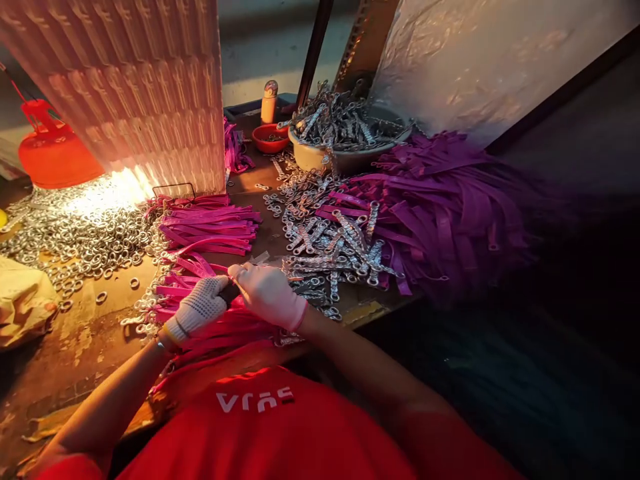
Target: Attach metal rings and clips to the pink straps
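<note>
My left hand point(197, 311), in a white glove with dark dots, is closed around a small dark object point(230, 292) whose kind I cannot make out. Against it, my right hand point(270, 293) in a plain white glove has its fingers pinched together; what they hold is hidden. Both hands are over a bundle of pink straps point(207, 335) with metal ends along its left side. More pink straps point(210, 227) lie just beyond. Beside my right hand is a heap of silver chain pieces with ring ends point(350, 243).
Loose metal rings point(107, 237) are heaped under a red lamp point(57, 150) and a ribbed translucent panel point(150, 87). A basin point(313, 157) of chain pieces, a red bowl point(265, 139) and a small bottle point(269, 103) stand behind. Purple straps point(450, 200) pile up at right.
</note>
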`<state>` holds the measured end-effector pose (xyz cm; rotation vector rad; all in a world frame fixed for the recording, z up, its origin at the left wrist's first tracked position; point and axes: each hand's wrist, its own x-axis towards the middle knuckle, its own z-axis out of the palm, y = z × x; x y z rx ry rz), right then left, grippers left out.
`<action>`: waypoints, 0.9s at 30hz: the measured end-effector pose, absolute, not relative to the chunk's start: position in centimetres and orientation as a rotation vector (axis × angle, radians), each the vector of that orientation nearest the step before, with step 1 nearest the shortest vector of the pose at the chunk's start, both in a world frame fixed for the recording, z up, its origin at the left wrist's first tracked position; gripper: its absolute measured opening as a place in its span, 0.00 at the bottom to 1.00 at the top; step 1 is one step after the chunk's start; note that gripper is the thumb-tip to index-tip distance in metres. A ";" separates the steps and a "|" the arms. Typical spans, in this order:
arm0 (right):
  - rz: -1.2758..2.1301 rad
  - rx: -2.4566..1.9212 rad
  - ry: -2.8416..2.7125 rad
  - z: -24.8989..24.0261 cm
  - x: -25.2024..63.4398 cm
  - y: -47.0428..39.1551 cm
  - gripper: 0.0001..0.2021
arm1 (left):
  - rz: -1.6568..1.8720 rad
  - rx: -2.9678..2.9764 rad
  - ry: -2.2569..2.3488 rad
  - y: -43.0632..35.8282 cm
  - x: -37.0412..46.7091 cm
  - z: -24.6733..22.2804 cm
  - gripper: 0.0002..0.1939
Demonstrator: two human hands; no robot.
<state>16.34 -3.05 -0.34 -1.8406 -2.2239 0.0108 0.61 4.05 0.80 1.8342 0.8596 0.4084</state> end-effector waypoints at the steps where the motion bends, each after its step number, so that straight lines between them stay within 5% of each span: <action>1: 0.008 -1.851 -2.212 -0.4 16.3 -3.2 0.14 | 0.382 1.825 0.833 4.0 0.5 0.4 0.07; 9: 0.362 -1.850 -2.175 1.1 16.7 -4.0 0.24 | 0.618 1.789 0.899 1.9 -1.2 -2.1 0.10; 17: 0.342 -1.963 -2.374 1.0 16.1 -4.7 0.16 | 0.510 2.104 0.837 0.8 -1.5 -2.7 0.11; 23: 0.308 -1.947 -2.386 0.5 16.7 -5.0 0.19 | 0.309 2.241 0.722 3.7 -2.1 0.2 0.11; 27: 0.269 -2.043 -2.219 0.3 19.4 -6.3 0.20 | 0.367 2.341 1.184 7.5 -7.1 3.0 0.09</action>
